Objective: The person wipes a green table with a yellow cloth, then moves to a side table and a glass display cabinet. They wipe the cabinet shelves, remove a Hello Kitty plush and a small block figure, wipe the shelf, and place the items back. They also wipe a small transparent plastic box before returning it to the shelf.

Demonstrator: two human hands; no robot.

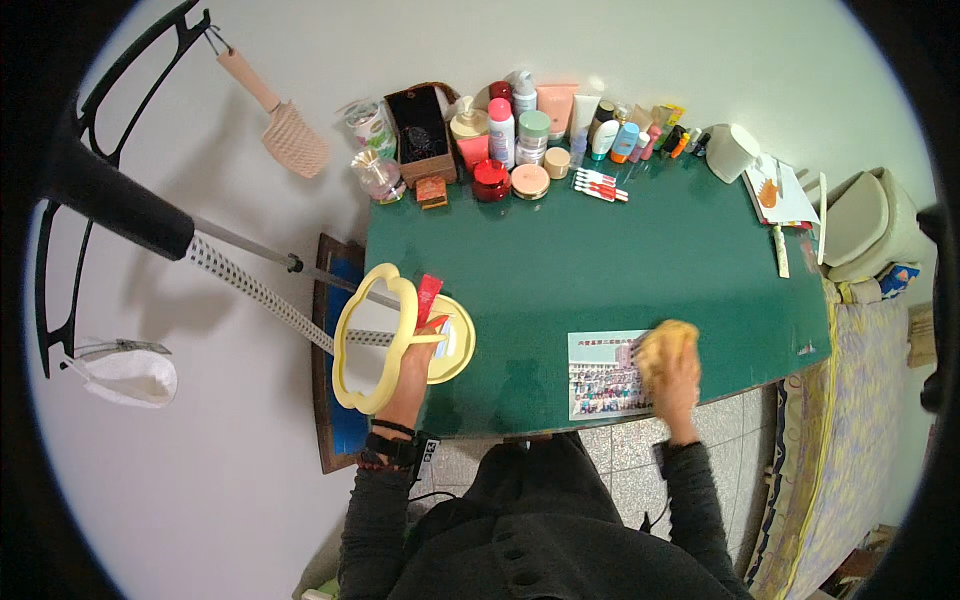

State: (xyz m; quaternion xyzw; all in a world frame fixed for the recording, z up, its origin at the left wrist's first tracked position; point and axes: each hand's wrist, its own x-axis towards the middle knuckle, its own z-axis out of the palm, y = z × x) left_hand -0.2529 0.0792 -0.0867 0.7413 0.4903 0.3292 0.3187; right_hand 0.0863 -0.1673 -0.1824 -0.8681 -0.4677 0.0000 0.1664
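Observation:
My right hand (pixel 676 382) presses a bunched yellow cloth (pixel 667 345) on the green tabletop (pixel 547 277), over the right edge of a printed group photo (pixel 606 379). The photo lies near the front edge of the table. At the left, my left hand (pixel 418 346) is at a yellow scalloped mirror (pixel 375 337) with a round tray base (pixel 463 352); the mirror frame and its stem partly hide the fingers, so the grip is unclear. A red tube (pixel 429 294) stands against the base, close to these fingers.
Bottles, jars and tubes line the wall side, with a red jar (pixel 491 181) and an open box (pixel 422 135) among them. A white cup (pixel 733 153) and papers (pixel 780 187) sit at the back right. A perforated pole (pixel 259 292) slants in from the left. A bed (pixel 855 405) adjoins the right.

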